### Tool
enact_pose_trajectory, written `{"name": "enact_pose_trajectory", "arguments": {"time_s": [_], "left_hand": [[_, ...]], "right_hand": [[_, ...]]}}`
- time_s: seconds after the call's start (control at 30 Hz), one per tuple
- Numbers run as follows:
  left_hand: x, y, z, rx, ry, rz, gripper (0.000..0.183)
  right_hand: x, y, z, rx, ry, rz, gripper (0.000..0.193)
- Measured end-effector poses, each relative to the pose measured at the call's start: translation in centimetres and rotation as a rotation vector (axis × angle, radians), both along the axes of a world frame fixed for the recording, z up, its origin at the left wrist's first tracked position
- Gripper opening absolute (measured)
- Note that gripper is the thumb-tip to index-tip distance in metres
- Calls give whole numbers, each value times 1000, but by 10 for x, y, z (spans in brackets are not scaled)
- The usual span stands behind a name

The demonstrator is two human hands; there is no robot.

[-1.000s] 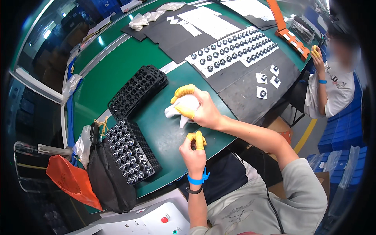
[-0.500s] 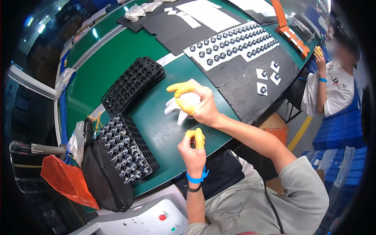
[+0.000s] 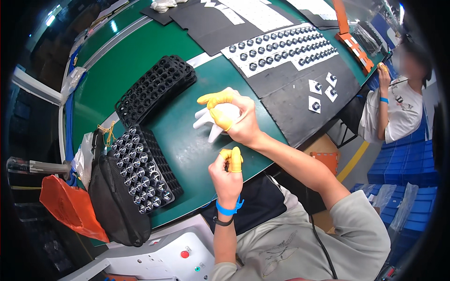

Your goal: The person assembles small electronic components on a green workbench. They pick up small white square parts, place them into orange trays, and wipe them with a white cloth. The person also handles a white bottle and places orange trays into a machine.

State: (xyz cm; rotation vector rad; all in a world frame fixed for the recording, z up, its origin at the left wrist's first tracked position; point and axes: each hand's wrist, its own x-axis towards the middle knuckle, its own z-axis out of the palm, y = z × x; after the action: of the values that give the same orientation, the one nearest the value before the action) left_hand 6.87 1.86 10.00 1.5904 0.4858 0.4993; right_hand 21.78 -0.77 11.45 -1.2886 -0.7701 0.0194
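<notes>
My right hand, with yellow finger cots on its fingers, holds a bunched white glove above the green table. The glove's fingers stick out to the left below my extended index finger; its bulk sits in my grip. Nearer my body, my left hand is closed, thumb and fingertips drawn together in yellow finger cots. Whatever lies in that pinch, if anything, is hidden. A blue band and a black band circle my left wrist.
Left stand a black tray of shiny round parts and stacked black trays. White sheets with rows of black round parts lie on a dark mat. A black bag hangs near an orange bag. A co-worker sits far right.
The view has shifted slightly, moving the trays and bags a little left in the picture. Both hands keep almost the same pose; the white glove stays in my right hand.
</notes>
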Motion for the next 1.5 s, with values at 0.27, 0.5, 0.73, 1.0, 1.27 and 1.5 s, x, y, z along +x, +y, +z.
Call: {"name": "enact_pose_trajectory", "arguments": {"time_s": [0.27, 0.5, 0.73, 1.0, 1.27, 1.5], "left_hand": [[0, 0, 5, -5, 38, -11, 22], [3, 0, 0, 30, -31, 26, 23], [2, -3, -3, 36, -52, 39, 23], [3, -2, -1, 37, -55, 28, 22], [2, -1, -2, 59, -49, 9, 24], [2, 0, -1, 63, -30, -5, 25]], "right_hand": [[3, -6, 14, -138, -161, -75, 16], [1, -7, 27, -170, 50, 12, 19], [-8, -11, 21, -60, 166, 65, 32], [-7, -8, 11, -18, 221, 37, 28], [-3, -2, 7, -28, 16, -94, 26], [6, -7, 2, -100, -208, -186, 32]]}}
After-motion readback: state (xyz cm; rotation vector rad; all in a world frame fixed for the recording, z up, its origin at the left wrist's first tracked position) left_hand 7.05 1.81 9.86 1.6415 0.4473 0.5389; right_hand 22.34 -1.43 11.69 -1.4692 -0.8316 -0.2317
